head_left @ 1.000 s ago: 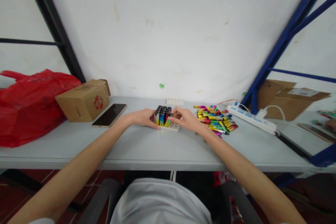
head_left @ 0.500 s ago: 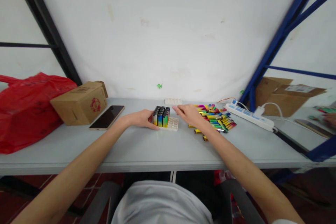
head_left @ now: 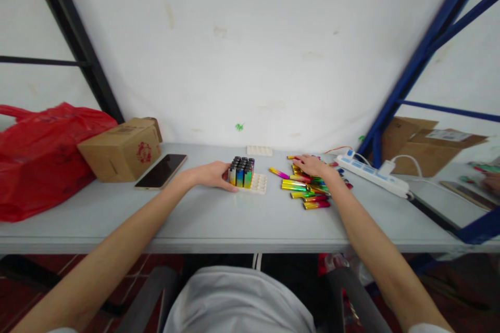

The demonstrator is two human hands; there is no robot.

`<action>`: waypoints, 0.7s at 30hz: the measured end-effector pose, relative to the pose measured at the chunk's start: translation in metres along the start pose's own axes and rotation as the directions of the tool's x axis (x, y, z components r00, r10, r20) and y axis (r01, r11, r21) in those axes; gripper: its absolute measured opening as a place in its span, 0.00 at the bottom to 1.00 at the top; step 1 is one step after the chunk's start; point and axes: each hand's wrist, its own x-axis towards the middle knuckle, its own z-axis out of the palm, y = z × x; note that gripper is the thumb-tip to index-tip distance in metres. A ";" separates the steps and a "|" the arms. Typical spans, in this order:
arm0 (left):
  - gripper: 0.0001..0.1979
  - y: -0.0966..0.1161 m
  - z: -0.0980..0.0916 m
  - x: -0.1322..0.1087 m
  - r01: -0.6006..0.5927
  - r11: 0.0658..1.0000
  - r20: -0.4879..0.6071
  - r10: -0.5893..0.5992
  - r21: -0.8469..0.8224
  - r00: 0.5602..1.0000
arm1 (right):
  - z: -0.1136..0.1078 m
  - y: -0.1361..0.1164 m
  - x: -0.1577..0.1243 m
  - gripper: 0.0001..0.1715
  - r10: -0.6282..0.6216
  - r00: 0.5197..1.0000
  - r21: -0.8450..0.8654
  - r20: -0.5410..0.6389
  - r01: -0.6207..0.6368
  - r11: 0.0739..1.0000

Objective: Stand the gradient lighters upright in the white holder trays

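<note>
Here our left hand (head_left: 214, 175) cups the tray (head_left: 258, 184), its left cells holding upright lighters (head_left: 242, 171) (caps up). Our right hand (head_left: 312, 165) lies on the loose pile (head_left: 308, 193); its grip we cannot tell.

A white tray (head_left: 258, 184) lies flat mid-table, its left half filled with upright lighters (head_left: 242, 173), black-capped with blue-to-yellow bodies, and its right cells bare. The left hand (head_left: 213, 174) lies against its left side. Just to its right sprawls a loose pile of rainbow-coloured lighters (head_left: 308, 193), all lying flat, under the right hand (head_left: 312, 165).
</note>
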 end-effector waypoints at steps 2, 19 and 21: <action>0.31 0.001 0.000 -0.001 -0.003 1.000 -0.002 0.003 -0.004 1.000 | -0.004 -0.005 0.001 0.29 -0.085 0.996 0.013 0.030 0.085 0.996; 0.32 -0.004 0.001 0.002 0.000 1.000 -0.009 0.000 -0.010 1.000 | -0.010 -0.024 -0.007 0.24 -0.056 0.981 -0.015 -0.188 0.054 0.998; 0.32 -0.002 0.001 0.001 -0.007 1.000 -0.001 0.007 -0.028 1.000 | -0.004 -0.027 -0.003 0.24 -0.100 0.981 -0.013 -0.168 0.099 0.995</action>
